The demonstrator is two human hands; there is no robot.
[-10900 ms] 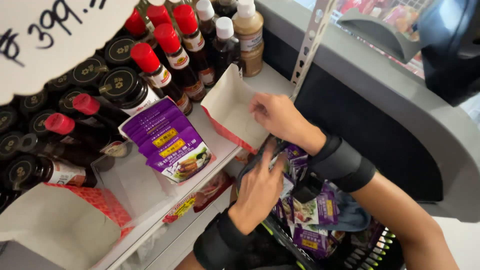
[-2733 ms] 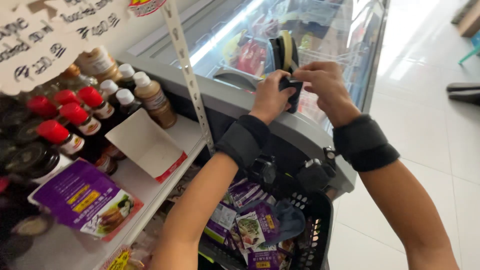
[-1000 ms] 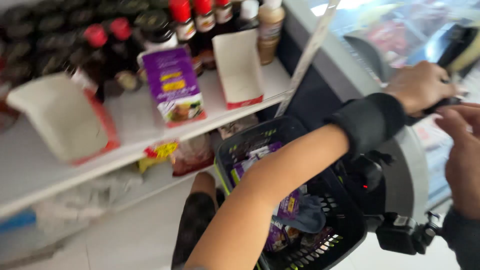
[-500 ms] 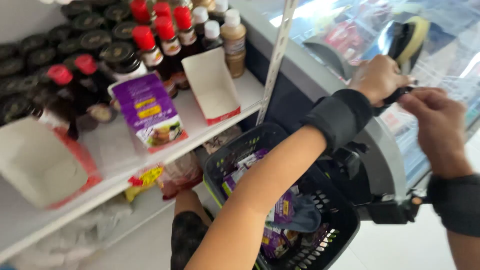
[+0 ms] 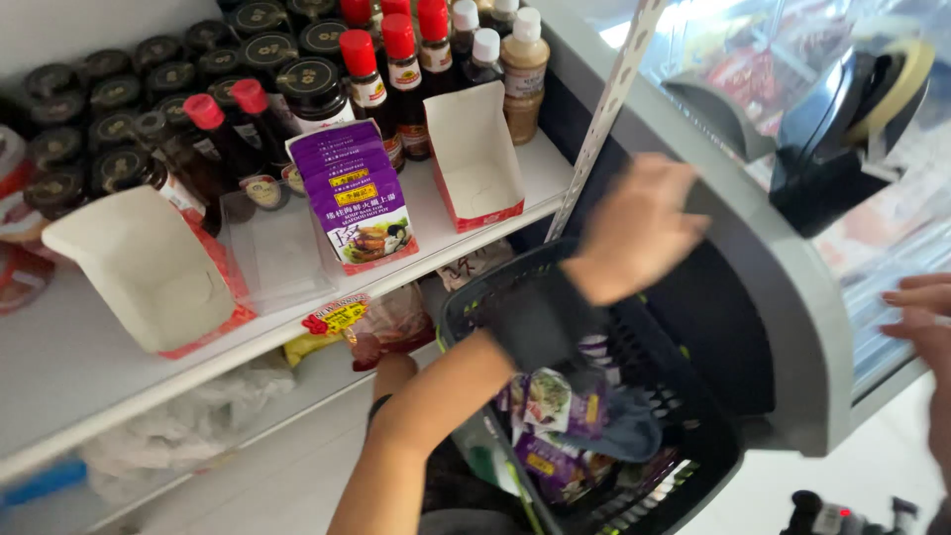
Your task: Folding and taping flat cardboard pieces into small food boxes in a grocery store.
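1. Left hand is seen blurred above the basket, near the grey freezer rim; nothing is seen in its grip, fingers loosely curled, though the blur leaves the exact pose unclear. A dark wrist band is worn on that arm.
2. Right hand is cut by the right edge, over the freezer glass; fingers are extended and held close together, and whether anything is held cannot be told.
3. The black basket is hung below the left forearm, just beside the freezer wall. Purple pouches and a blue-grey cloth are lying inside it.
4. A black tape dispenser is set on the freezer top, well apart from both hands.
5. A white shelf is seen to the left. On it: a purple box standing tilted back, an open white carton with a red base beside it, a larger carton lying on its side, and a clear tray between carton and box.
6. Behind these, dark sauce bottles with red and black caps are ranked in rows; a tan bottle is at the row's right end.
7. A perforated shelf upright is standing between the shelf and the left hand.
8. Packets are stowed on the lower shelf; pale floor is seen at lower right.
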